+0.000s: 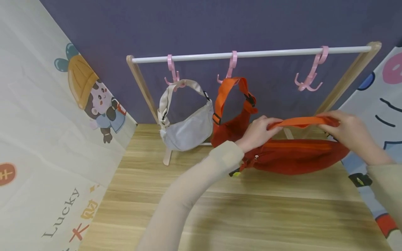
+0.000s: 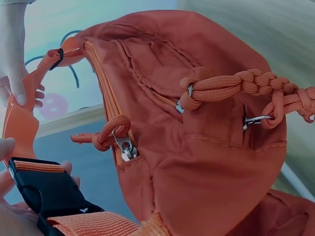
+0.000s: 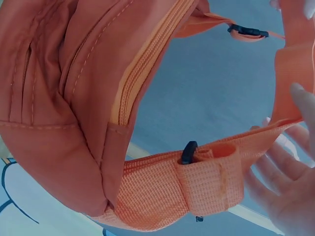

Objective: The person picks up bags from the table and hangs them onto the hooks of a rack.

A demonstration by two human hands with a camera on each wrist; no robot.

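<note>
A red waist bag (image 1: 295, 157) hangs below its orange strap (image 1: 298, 121), in front of the rack on the right. My left hand (image 1: 258, 131) pinches the strap's left part, close to a black buckle (image 2: 37, 189) in the left wrist view. The strap's right part is held between the thumb and fingers of my right hand (image 1: 353, 134). In the left wrist view a braided cord (image 2: 246, 83) dangles from the bag's pocket. Above the bag, a pink hook (image 1: 309, 78) hangs from the rail with nothing on it.
The rack's white rail (image 1: 273, 53) rests on wooden legs. A whitish bag (image 1: 191, 130) and another red-orange bag (image 1: 232, 125) hang from two pink hooks. Below lies a wood-grain tabletop (image 1: 251, 216). Printed cloth (image 1: 31, 115) covers the left side.
</note>
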